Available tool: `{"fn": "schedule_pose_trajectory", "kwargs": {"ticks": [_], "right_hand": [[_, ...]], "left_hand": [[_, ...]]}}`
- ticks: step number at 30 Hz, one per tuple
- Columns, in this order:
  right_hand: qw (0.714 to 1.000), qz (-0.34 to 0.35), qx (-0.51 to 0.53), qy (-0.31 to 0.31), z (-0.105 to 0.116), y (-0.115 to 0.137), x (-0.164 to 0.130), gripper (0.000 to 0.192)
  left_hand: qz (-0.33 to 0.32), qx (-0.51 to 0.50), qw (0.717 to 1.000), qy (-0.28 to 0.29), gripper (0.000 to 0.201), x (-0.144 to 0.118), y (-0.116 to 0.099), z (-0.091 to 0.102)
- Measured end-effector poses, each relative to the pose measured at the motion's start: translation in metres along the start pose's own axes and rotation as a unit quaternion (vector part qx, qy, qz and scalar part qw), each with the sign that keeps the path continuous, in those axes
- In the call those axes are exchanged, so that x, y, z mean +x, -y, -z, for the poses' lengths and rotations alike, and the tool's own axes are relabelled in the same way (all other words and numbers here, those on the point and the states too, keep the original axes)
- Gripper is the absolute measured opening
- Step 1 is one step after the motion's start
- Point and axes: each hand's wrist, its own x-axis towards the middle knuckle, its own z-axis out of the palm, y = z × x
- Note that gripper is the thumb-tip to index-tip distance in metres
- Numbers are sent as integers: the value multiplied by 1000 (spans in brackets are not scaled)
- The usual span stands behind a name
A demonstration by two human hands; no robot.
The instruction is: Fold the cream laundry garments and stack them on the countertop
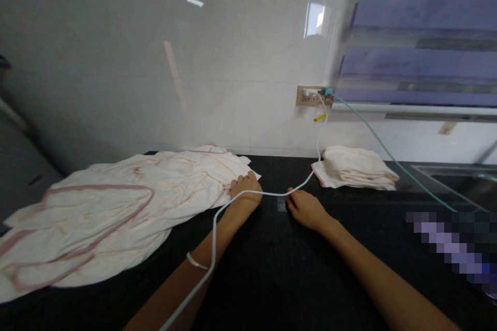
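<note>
A large crumpled white cloth with pink edging spreads over the left of the black counter. My left hand, with a bangle on its wrist, is closed on the cloth's right end. A white cable crosses over my left wrist and runs past the fingers of my right hand. That hand rests low over the counter with its fingers curled in; whatever they may hold is hidden. To its right, against the wall, lies a folded white cloth stack.
The white cable and a green cable are plugged into a wall socket. A sink is set into the counter at the right. Purple-striped blinds hang above it. A blurred-out patch covers the lower right.
</note>
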Motion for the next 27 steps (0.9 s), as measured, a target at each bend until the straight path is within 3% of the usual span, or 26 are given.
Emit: {"fn": "schedule_pose_trajectory", "kwargs": {"ticks": [5,11,16,20,23,27], "right_hand": [[1000,3,-3,1,2,2,-1,24],[1000,3,-7,-4,3,2,-2,25],[1000,4,-9,-1,4,2,-3,24],[1000,9,-10,-4,3,1,-2,26],[1000,12,-8,-4,2,0,-2,26],[1000,11,-6,-5,2,1,-1,26]], "left_hand": [[23,19,999,-34,23,0,14,-10],[-43,16,998,-31,17,0,11,-18],[11,25,997,-74,27,6,21,-18],[32,26,997,-62,23,10,33,-24],[9,26,997,-67,26,9,26,-24],[-27,17,995,-99,25,5,6,-11]]}}
